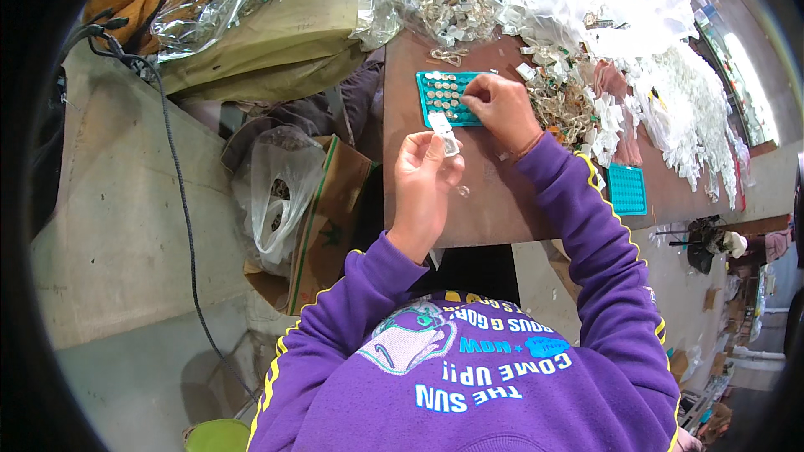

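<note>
My left hand (421, 194) pinches a small white plastic case (441, 127) between thumb and fingers, held up just in front of a teal tray. The case looks hinged, with two parts spread apart. The teal tray (421, 90) lies on the table and has rows of small round silvery pieces (441, 93) in its left part. Over the tray's right part is my right hand (505, 113), its thumb and fingertips closed together. Whether a piece is between those fingertips is too small to tell.
The brown table (477, 205) carries a heap of small white and green parts with wires (563, 88) and a larger white pile (687, 109). A second teal tray (626, 190) lies near its right edge. Left of the table stands a cardboard box (331, 222) with a plastic bag (280, 188).
</note>
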A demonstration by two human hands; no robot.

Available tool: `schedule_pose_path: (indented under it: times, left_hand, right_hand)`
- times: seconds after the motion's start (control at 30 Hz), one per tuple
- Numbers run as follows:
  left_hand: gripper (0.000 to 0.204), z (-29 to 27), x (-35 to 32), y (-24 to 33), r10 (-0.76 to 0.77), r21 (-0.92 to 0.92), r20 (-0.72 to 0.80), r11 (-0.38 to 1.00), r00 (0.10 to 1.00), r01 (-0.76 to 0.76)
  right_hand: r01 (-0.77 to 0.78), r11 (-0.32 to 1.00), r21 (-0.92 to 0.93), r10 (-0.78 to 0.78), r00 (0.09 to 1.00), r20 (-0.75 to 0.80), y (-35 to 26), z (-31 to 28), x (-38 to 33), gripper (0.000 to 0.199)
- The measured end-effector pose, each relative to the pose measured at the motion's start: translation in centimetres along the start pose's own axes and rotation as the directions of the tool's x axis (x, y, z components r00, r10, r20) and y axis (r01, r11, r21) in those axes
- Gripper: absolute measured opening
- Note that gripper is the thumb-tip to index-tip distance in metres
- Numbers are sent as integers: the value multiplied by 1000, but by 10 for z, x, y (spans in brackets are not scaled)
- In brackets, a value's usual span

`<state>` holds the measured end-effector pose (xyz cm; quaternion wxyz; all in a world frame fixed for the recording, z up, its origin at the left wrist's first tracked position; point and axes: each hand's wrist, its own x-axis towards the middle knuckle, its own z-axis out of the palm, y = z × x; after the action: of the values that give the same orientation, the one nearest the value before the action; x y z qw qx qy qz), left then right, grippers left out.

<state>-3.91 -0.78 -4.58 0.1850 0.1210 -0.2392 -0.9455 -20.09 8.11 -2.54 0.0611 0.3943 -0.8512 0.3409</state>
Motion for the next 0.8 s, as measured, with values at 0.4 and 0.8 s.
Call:
schedule_pose_path:
  times: [0.4, 0.8]
  left_hand:
    - [18, 0, 2, 0, 28, -40, -3, 999, 1000, -28]
    - [14, -2, 1, -1, 16, 32, 127, 999, 992, -20]
  right_hand:
    - [167, 980, -110, -155, 982, 111, 21, 11, 49, 17]
    - [9, 938, 347, -58, 990, 131, -54, -52, -28, 11]
